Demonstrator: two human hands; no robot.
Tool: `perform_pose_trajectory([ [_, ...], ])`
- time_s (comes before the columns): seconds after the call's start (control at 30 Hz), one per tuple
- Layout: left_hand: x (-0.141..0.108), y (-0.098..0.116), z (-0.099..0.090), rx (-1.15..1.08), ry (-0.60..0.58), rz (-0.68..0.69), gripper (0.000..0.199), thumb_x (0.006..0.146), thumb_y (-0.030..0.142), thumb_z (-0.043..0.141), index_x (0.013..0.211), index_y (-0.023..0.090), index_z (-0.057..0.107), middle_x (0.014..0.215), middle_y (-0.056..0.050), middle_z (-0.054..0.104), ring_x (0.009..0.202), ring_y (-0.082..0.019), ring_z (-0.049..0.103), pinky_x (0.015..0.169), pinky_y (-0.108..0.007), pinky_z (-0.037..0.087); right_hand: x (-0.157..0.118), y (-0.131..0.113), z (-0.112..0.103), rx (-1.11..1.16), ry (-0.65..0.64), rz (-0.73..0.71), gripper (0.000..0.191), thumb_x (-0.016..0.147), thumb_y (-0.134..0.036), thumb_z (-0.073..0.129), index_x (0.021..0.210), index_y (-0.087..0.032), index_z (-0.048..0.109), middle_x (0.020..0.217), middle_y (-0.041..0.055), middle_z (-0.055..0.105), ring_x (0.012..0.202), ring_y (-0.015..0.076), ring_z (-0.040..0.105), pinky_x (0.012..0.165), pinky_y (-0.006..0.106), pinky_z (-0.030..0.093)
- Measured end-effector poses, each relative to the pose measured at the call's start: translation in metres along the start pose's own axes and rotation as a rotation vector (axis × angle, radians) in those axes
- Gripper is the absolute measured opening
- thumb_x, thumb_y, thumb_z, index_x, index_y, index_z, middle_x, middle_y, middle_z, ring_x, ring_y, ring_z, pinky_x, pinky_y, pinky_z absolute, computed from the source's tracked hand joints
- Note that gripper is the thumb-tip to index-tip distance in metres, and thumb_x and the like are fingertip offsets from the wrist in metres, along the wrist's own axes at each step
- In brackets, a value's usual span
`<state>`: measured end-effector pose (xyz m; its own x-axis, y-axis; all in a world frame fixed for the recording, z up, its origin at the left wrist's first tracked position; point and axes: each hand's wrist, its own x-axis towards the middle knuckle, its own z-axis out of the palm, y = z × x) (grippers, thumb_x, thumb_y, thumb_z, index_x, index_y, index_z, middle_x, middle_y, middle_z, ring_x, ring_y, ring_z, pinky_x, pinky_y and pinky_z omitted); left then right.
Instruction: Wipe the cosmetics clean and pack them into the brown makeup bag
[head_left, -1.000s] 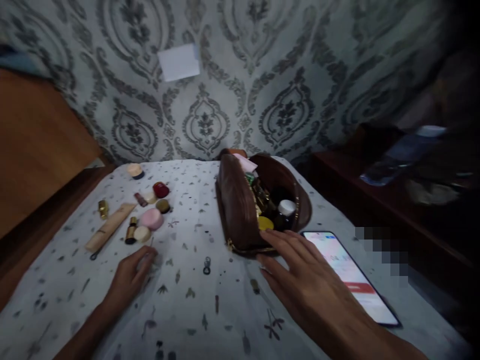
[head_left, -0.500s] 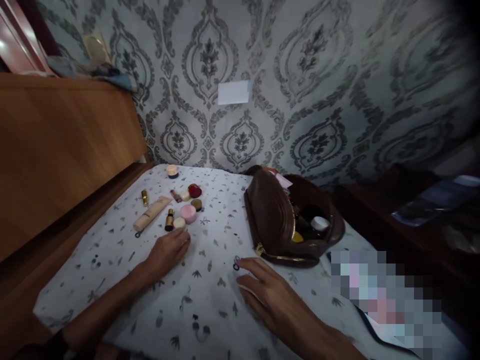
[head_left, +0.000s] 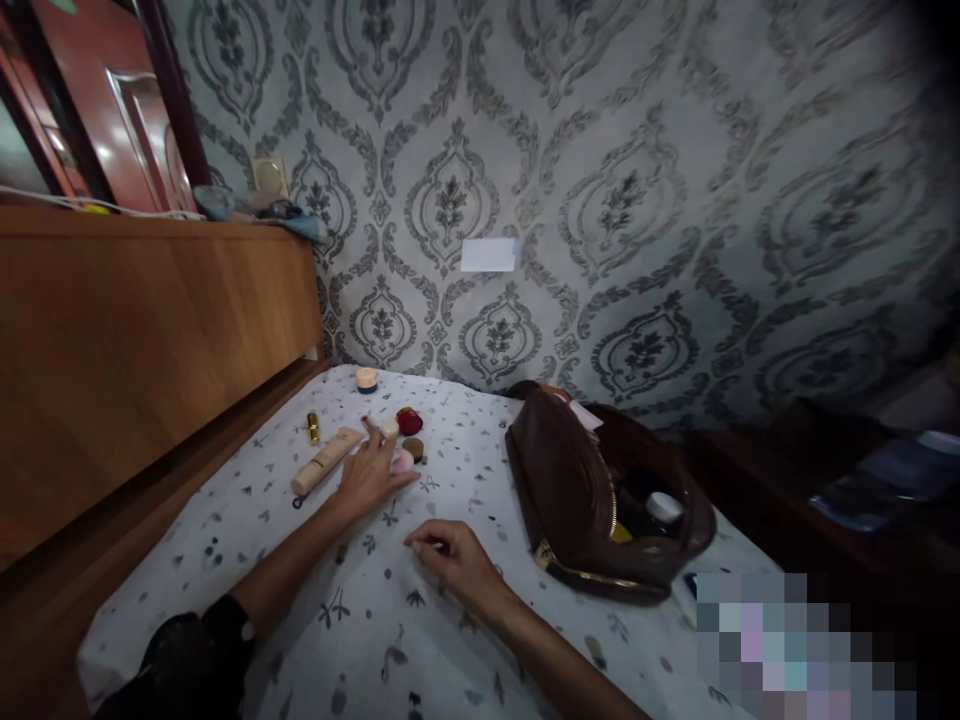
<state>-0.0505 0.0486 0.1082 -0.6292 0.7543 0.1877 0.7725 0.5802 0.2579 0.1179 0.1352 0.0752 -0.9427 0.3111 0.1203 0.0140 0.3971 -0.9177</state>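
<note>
My left hand [head_left: 369, 474] reaches over the small cosmetics with its fingers spread, partly covering a pink jar [head_left: 403, 461] and a cream-coloured one [head_left: 390, 428]. A red item [head_left: 409, 422] and an olive-brown lid [head_left: 413, 450] lie just beyond its fingers. Left of it rests a beige tube [head_left: 322, 463], with a gold tube [head_left: 313, 429] farther left. My right hand [head_left: 448, 558] hovers over the patterned cloth with its fingers curled together; whether they hold anything is too small to tell. The open brown bag [head_left: 562, 480] stands to its right.
A wooden cabinet [head_left: 157, 360] borders the cloth on the left. The patterned wall [head_left: 555, 200] rises behind. A peach jar with a dark base [head_left: 366, 380] sits near the far edge. Something blurred out lies at the lower right.
The view has tilted up. My left hand has moved forward onto the cosmetics and spread its fingers. My right hand has moved left, away from the bag, and its fingers have curled in.
</note>
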Motion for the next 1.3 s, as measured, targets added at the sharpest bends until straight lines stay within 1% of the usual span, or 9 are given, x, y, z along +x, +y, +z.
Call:
perform_pose_trajectory([
  [0.23, 0.005, 0.001, 0.004, 0.081, -0.017, -0.015, 0.043, 0.085, 0.049, 0.053, 0.114, 0.017, 0.058, 0.125, -0.014, 0.057, 0.112, -0.033, 0.056, 0.089, -0.042, 0.045, 0.007, 0.027, 0.019, 0.055, 0.198, -0.014, 0.02, 0.079, -0.028, 0.055, 0.081, -0.016, 0.07, 0.068, 0.002, 0.065, 0.066, 0.0153, 0.059, 0.063, 0.026, 0.047],
  [0.37, 0.003, -0.001, 0.003, -0.009, 0.057, -0.018, 0.038, 0.083, 0.045, 0.056, 0.109, 0.017, 0.059, 0.115, -0.013, 0.063, 0.104, -0.03, 0.06, 0.085, -0.038, 0.046, 0.002, 0.03, 0.02, 0.071, 0.233, -0.055, 0.02, 0.079, -0.026, 0.056, 0.092, -0.017, 0.068, 0.084, 0.0051, 0.069, 0.077, 0.0176, 0.063, 0.07, 0.029, 0.051],
  [0.5, -0.003, -0.003, -0.004, -0.227, 0.156, 0.08, 0.044, 0.08, 0.044, 0.06, 0.115, 0.018, 0.059, 0.116, -0.011, 0.064, 0.106, -0.03, 0.06, 0.089, -0.039, 0.045, 0.003, 0.031, 0.021, 0.22, 0.306, -0.024, 0.046, 0.078, -0.03, 0.061, 0.122, -0.02, 0.054, 0.117, 0.0115, 0.063, 0.094, 0.0212, 0.065, 0.072, 0.033, 0.055],
  [0.63, -0.018, 0.006, -0.005, -0.419, 0.082, 0.211, 0.043, 0.077, 0.045, 0.064, 0.11, 0.017, 0.061, 0.11, -0.008, 0.067, 0.102, -0.027, 0.061, 0.089, -0.038, 0.046, 0.003, 0.031, 0.02, 0.264, 0.317, -0.067, 0.074, 0.073, -0.028, 0.069, 0.14, -0.025, 0.036, 0.137, 0.0131, 0.05, 0.11, 0.0227, 0.061, 0.085, 0.036, 0.055],
  [0.77, -0.035, 0.017, 0.001, -0.492, -0.064, 0.276, 0.042, 0.077, 0.045, 0.064, 0.109, 0.018, 0.061, 0.107, -0.007, 0.066, 0.1, -0.026, 0.06, 0.088, -0.038, 0.046, 0.002, 0.029, 0.018, 0.231, 0.33, -0.088, 0.068, 0.072, -0.031, 0.071, 0.134, -0.02, 0.044, 0.128, 0.0114, 0.058, 0.113, 0.0242, 0.059, 0.093, 0.037, 0.051],
  [0.93, -0.048, 0.002, -0.001, -0.799, -0.141, 0.12, 0.055, 0.077, 0.046, 0.063, 0.123, 0.02, 0.048, 0.117, -0.008, 0.06, 0.11, -0.026, 0.056, 0.09, -0.037, 0.048, 0.003, 0.024, 0.015, 0.3, 0.304, -0.072, 0.058, 0.065, -0.028, 0.074, 0.118, -0.019, 0.053, 0.116, 0.0078, 0.064, 0.105, 0.0233, 0.062, 0.095, 0.037, 0.05],
  [1.1, -0.065, -0.011, -0.016, -1.068, -0.155, -0.066, 0.04, 0.083, 0.034, 0.049, 0.12, 0.023, 0.039, 0.11, -0.004, 0.058, 0.08, -0.016, 0.061, 0.066, -0.028, 0.051, 0.005, 0.022, 0.015, 0.245, 0.306, -0.049, 0.057, 0.062, -0.025, 0.073, 0.115, -0.019, 0.053, 0.113, 0.0068, 0.064, 0.105, 0.0232, 0.061, 0.096, 0.037, 0.048],
  [1.23, -0.08, 0.008, -0.02, -0.804, 0.13, 0.17, 0.023, 0.088, 0.031, 0.044, 0.107, 0.02, 0.05, 0.105, -0.006, 0.058, 0.098, -0.021, 0.057, 0.088, -0.035, 0.047, 0.004, 0.024, 0.021, 0.148, 0.264, -0.122, 0.055, 0.062, -0.027, 0.074, 0.113, -0.019, 0.055, 0.11, 0.0056, 0.064, 0.101, 0.0227, 0.06, 0.094, 0.037, 0.048],
  [1.3, -0.084, 0.021, -0.016, -0.69, 0.141, 0.361, 0.023, 0.088, 0.024, 0.04, 0.107, 0.019, 0.054, 0.112, -0.009, 0.057, 0.111, -0.023, 0.052, 0.1, -0.039, 0.041, 0.002, 0.024, 0.024, 0.106, 0.234, -0.134, 0.053, 0.061, -0.027, 0.073, 0.111, -0.018, 0.056, 0.107, 0.0053, 0.064, 0.097, 0.0228, 0.061, 0.09, 0.036, 0.049],
])
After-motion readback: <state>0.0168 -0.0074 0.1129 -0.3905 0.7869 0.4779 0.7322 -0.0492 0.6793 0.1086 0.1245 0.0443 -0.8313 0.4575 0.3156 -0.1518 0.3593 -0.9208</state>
